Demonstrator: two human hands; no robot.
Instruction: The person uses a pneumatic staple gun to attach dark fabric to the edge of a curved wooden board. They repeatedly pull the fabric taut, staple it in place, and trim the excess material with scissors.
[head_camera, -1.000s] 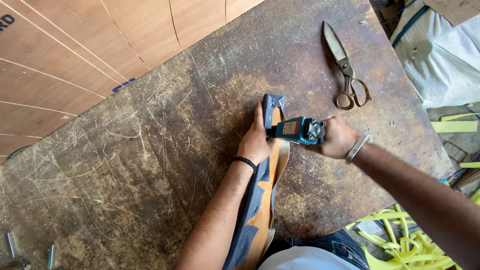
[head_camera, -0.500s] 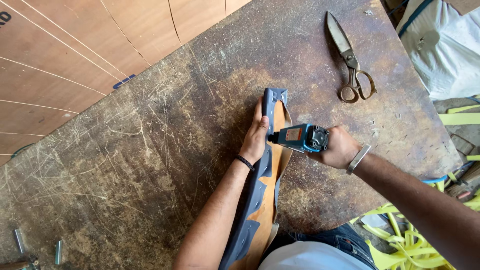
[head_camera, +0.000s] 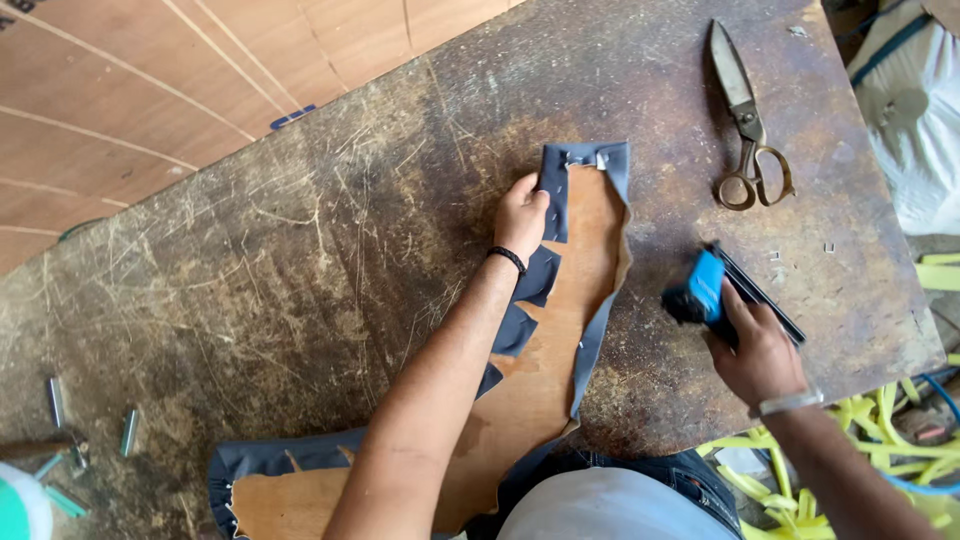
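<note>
Two hands are seen at work on a scarred desk (head_camera: 300, 300), one on a fabric-covered board, the other on a stapler

From the head view, the left hand (head_camera: 520, 215) is laid flat on the curved plywood piece (head_camera: 560, 340), its fingers (head_camera: 533, 190) spread and pressed on the dark blue fabric (head_camera: 555, 190) folded over the upper edge; nothing is gripped. Staples are seen in the fabric near the piece's top end. The piece is stretched from mid-desk down towards the person's lap. The right hand (head_camera: 755, 350) is closed around a blue and black staple gun (head_camera: 715, 290), held just right of the piece and apart from it, over the desk. A pair of large scissors (head_camera: 745, 120) is lying farther up on the desk, well apart from both hands. Small metal pieces (head_camera: 90, 420) are scattered at the left edge
</note>
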